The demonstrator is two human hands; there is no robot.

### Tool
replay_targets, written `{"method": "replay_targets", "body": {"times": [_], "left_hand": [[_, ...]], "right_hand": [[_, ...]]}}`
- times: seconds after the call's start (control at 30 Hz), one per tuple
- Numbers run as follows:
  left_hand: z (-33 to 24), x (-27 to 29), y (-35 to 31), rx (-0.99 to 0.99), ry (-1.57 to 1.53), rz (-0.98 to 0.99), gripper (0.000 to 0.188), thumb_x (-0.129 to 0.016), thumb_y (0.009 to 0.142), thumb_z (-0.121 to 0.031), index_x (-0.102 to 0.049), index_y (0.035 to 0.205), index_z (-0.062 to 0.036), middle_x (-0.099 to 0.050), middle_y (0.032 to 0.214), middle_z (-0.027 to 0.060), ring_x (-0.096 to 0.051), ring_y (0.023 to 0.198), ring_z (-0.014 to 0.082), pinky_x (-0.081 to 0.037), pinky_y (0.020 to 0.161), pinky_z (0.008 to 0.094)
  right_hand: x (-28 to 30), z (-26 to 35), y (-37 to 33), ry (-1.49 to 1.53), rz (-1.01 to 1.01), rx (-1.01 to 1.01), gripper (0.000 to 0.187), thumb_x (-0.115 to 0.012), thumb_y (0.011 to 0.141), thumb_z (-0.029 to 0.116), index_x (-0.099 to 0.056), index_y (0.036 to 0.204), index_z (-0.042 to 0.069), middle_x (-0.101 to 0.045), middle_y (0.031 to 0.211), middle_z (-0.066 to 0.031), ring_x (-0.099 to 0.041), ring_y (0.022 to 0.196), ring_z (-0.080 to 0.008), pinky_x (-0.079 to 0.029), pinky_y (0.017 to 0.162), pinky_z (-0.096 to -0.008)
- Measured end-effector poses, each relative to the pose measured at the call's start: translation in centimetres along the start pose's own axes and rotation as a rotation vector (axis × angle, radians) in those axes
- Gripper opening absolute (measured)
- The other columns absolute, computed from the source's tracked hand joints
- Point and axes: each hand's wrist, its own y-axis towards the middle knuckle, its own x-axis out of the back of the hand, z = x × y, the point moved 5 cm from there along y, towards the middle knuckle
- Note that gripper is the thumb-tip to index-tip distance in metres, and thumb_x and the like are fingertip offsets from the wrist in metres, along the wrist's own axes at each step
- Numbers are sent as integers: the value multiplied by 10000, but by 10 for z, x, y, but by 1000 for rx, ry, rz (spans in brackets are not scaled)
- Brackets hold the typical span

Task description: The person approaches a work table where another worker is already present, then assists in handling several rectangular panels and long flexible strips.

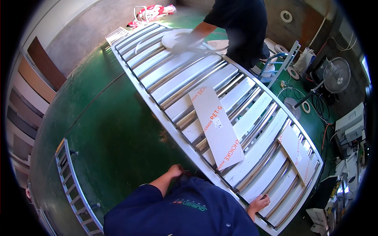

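Note:
My right hand point(259, 203) rests on the near side of a long roller conveyor point(173, 125), its fingers lying loosely on a white slat between the metal rollers. My left hand point(175, 170) is close to my body, beside the dark blue shirt, and its fingers are mostly hidden. Ahead of me a long printed board point(212, 135), pale with orange lettering, lies across the rollers. A second printed board point(296, 157) is at the right end of the conveyor.
Across the conveyor stands a co-worker point(246, 31) in dark clothes, one arm over a round white roll point(179, 39). Behind are a blue trolley point(281, 67), a standing fan point(336, 74) and cables on the green floor point(118, 133). A metal rack section point(76, 192) is at left.

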Motion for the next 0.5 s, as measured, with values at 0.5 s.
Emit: {"method": "replay_targets", "body": {"times": [0.5], "left_hand": [[4,2,0,12,-24,1,305,-761,781,-240,-720,1000,-31,-718,972,178,-695,907,268,-531,798,373]], "right_hand": [[2,1,-1,-7,-5,-21,309,-610,880,134,-532,1151,7,-514,1150,-205,-472,1116,-390,-380,981,-471]]}}
